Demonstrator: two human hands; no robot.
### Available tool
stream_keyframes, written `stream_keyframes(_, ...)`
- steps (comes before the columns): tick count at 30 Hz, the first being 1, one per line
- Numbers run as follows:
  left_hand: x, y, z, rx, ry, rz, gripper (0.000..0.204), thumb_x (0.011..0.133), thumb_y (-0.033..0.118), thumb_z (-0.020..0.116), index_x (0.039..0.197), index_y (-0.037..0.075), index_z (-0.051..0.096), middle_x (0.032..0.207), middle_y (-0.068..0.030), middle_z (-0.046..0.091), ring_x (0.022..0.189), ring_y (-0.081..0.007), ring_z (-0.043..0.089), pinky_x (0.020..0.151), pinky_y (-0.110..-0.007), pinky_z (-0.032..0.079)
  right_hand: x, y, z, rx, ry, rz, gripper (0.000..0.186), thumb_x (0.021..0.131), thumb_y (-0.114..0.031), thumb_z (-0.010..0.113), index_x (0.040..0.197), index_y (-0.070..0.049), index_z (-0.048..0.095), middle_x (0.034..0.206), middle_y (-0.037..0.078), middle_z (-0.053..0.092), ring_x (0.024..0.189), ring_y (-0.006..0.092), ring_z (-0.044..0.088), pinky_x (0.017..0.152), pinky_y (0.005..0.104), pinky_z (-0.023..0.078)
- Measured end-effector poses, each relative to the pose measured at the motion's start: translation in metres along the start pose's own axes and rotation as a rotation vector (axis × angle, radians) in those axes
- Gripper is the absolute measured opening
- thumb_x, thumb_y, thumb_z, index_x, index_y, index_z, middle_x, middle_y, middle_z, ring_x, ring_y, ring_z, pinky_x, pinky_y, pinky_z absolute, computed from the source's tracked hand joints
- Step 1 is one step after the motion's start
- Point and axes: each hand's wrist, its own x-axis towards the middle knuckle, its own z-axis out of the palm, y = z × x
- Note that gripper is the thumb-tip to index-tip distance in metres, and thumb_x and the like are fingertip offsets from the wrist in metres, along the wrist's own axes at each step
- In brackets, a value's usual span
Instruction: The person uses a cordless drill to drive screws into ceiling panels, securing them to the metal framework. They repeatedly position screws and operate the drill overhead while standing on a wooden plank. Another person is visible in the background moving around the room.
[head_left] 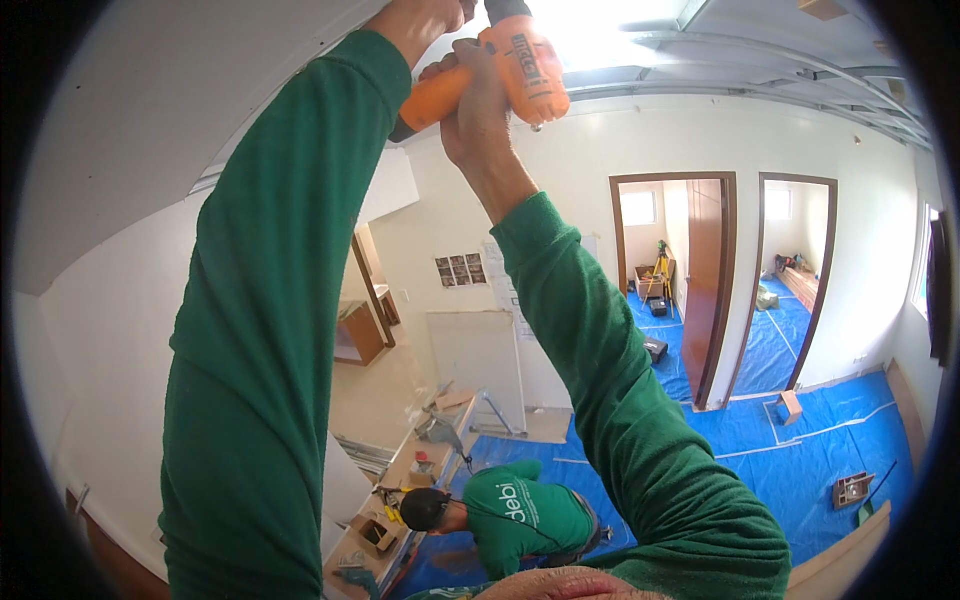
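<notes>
Gripping a rounded, orange plastic power tool [531, 76].

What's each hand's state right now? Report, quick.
Left hand: partly cut off by the top edge; open or closed cannot be told.
Right hand: closed, holding the orange power tool by its handle.

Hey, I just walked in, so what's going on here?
Someone's bare right hand is wrapped around the handle of an orange-bodied power tool, held overhead. The bare left hand is raised close by, but the picture's top edge cuts it off, so its grip can't be told. Below, a co-worker in a green shirt bends over beside blue plastic floor sheeting.
</notes>
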Motion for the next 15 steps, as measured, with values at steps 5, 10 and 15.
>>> stream_keyframes(5, 0.011, 0.002, -0.001, 0.003, 0.008, 0.01, 0.03, 0.104, 0.028, 0.051, 0.075, 0.022, 0.054, 0.057, 0.0085, 0.035, 0.046, -0.0097, 0.029, 0.044, -0.031, 0.023, 0.001, 0.002, -0.003, -0.154, 0.041, -0.045, 0.014, 0.092, -0.019, 0.064, 0.1, -0.009, 0.058, 0.082, 0.005, 0.059, 0.077, 0.0195, 0.065, 0.076, 0.0399, 0.054)
stream_keyframes(10, 0.0, 0.007, -0.007, -0.044, -0.068, 0.009, 0.03, 0.105, 0.03, 0.051, 0.078, 0.022, 0.057, 0.059, 0.0081, 0.038, 0.047, -0.0092, 0.031, 0.045, -0.029, 0.025, 0.001, -0.003, -0.008, -0.16, -0.008, -0.039, 0.021, 0.092, -0.014, 0.066, 0.108, -0.006, 0.055, 0.084, 0.006, 0.059, 0.077, 0.0225, 0.065, 0.077, 0.0405, 0.055)
stream_keyframes(15, -0.039, 0.016, 0.006, -0.042, -0.009, 0.018, 0.026, 0.106, 0.031, 0.05, 0.089, 0.02, 0.066, 0.065, 0.0088, 0.042, 0.051, -0.0079, 0.034, 0.046, -0.026, 0.025, -0.005, -0.004, 0.0, -0.165, 0.099, -0.063, 0.024, 0.092, -0.017, 0.069, 0.109, -0.006, 0.056, 0.089, 0.008, 0.063, 0.076, 0.0215, 0.067, 0.071, 0.0396, 0.056)
